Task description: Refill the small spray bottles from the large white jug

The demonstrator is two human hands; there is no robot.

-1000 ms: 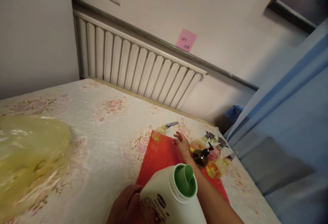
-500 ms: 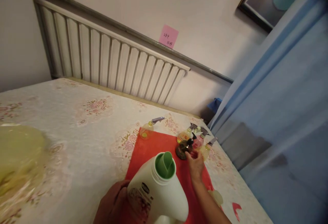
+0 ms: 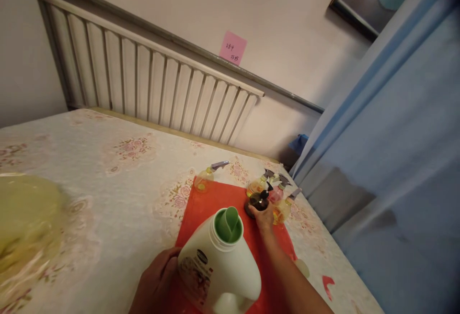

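My left hand is wrapped round the side of a large white jug with an open green spout, held just above a red cloth. My right hand reaches out along the cloth and its fingers close on a small dark spray bottle. That bottle sits at the edge of a cluster of small spray bottles, yellow and pink. One more yellow spray bottle lies on its side at the cloth's far left corner.
The cloth lies on a floral bedspread. A blurred yellowish plastic bag sits at the left. A white radiator lines the wall behind, with a pink note above. Blue curtains hang at the right.
My right hand drew back from the cloth's far edge, then moved onto the dark spray bottle. The view swung to the right. The jug stays in my left hand.
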